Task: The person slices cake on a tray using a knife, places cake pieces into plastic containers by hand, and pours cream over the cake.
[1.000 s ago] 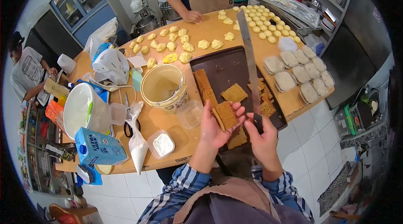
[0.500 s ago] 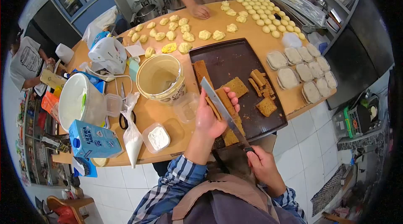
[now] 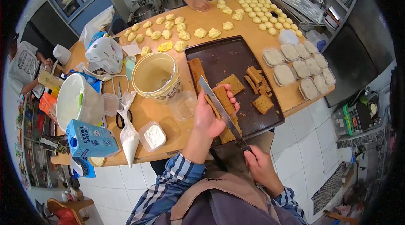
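My left hand [image 3: 206,119] is wrapped around a block of brown cake [image 3: 223,97] above the tray's near side. In my right hand [image 3: 262,166] is the dark handle of a long knife [image 3: 228,120]. Its blade slants across the cake, with a thin slab of cake on the blade's left side; how deep the cut goes is hard to see. Beneath lies a dark baking tray [image 3: 230,54] with a cake square [image 3: 233,85], another square [image 3: 263,104], a pile of strips [image 3: 254,75] and a long piece [image 3: 196,72] along its left edge.
Left of the tray stand a cream bucket [image 3: 156,75], a plastic box [image 3: 183,106], a tub of white cream [image 3: 154,135], a filled piping bag [image 3: 129,134] and a milk carton [image 3: 93,138]. Lidded boxes [image 3: 284,75] sit right. Across the table, a co-worker's hand [image 3: 199,4] rests near dough pieces [image 3: 200,33].
The whole view has shifted slightly, with the table's contents a little further left and up. Both hands keep nearly the same hold on the cake and knife.
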Tool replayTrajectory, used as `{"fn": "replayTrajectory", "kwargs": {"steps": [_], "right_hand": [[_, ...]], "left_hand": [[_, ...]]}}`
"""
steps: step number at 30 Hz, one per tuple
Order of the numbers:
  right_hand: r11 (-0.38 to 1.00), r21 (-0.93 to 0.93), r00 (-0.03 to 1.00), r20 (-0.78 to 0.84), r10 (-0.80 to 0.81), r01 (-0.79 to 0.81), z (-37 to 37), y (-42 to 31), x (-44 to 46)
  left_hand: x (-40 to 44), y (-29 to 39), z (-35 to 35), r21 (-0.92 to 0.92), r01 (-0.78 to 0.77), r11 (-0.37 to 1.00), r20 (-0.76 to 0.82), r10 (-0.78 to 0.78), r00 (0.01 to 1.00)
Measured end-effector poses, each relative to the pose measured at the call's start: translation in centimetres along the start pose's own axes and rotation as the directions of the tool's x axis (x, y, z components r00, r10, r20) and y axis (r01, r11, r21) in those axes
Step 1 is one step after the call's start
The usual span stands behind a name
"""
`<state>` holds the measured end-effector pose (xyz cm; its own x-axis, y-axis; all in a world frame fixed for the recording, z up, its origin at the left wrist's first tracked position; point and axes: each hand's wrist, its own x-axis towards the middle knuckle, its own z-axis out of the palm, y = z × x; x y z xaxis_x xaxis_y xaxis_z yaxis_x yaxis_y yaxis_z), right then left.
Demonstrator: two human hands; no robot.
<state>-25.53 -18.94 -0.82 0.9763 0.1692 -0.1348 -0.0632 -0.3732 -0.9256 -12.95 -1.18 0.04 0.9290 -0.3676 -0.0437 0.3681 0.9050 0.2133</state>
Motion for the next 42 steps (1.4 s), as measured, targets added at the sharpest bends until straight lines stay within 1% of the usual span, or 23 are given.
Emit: {"fn": "replayTrajectory", "kwargs": {"steps": [2,5,8,9,12,15,18,21,27,30,33,36,39,42], "right_hand": [[0.998,0.031,0.999,-0.003,0.046,-0.046,0.0,-0.2,0.1],[0.999,0.034,1.000,-0.012,-0.023,0.023,-0.2,-0.4,-0.1],[0.991,0.049,0.992,0.033,0.125,-0.127,-0.4,-0.5,-0.3],[0.998,0.063,1.000,-0.003,0.028,-0.028,-0.1,0.1,0.0],[0.999,0.020,0.999,0.001,0.045,-0.045,-0.1,-0.3,0.4],[0.999,0.025,0.999,0.023,0.023,-0.023,-0.2,0.3,0.0],[1.000,0.009,0.999,0.025,-0.022,0.022,-0.2,0.6,0.1],[0.996,0.073,0.997,0.056,0.044,-0.048,-0.1,0.1,0.8],[0.987,0.143,0.994,0.091,0.066,-0.079,0.0,0.9,0.3],[0.989,0.129,0.996,0.068,0.060,-0.068,-0.1,0.3,1.1],[0.991,0.117,0.995,0.079,0.057,-0.066,0.1,0.7,1.2],[0.982,0.141,0.990,0.094,0.109,-0.122,0.0,0.6,0.8],[0.987,0.146,0.995,0.085,0.057,-0.069,-0.1,0.2,1.4],[0.984,0.155,0.991,0.114,0.069,-0.086,0.2,0.3,1.5]], "left_hand": [[0.0,-0.4,0.1,0.018,-0.005,1.000,0.016,0.004,1.000],[0.1,-0.7,0.0,-0.040,-0.017,0.999,-0.002,0.017,1.000],[0.0,-0.7,-0.1,0.007,0.009,1.000,-0.006,-0.009,1.000],[0.0,-0.8,0.2,0.035,0.014,0.999,-0.032,-0.013,0.999],[-0.1,-1.1,0.6,0.029,0.023,0.999,-0.031,-0.022,0.999],[-0.2,-0.7,0.5,-0.003,0.017,1.000,-0.024,-0.017,1.000],[0.0,-0.9,0.3,0.017,0.014,1.000,0.004,-0.014,1.000],[0.0,-1.5,0.7,0.063,0.035,0.997,-0.055,-0.032,0.998],[0.1,-1.1,0.4,0.060,0.014,0.998,-0.029,-0.012,1.000],[0.1,-2.1,0.8,0.127,0.061,0.990,-0.103,-0.048,0.994],[0.4,-1.9,0.6,0.083,0.055,0.995,-0.086,-0.048,0.995],[0.5,-1.6,0.5,0.077,0.035,0.996,-0.079,-0.029,0.996],[0.5,-2.1,0.5,0.102,0.051,0.994,-0.091,-0.042,0.995],[0.5,-1.8,0.5,0.081,0.053,0.995,-0.083,-0.046,0.995]]}}
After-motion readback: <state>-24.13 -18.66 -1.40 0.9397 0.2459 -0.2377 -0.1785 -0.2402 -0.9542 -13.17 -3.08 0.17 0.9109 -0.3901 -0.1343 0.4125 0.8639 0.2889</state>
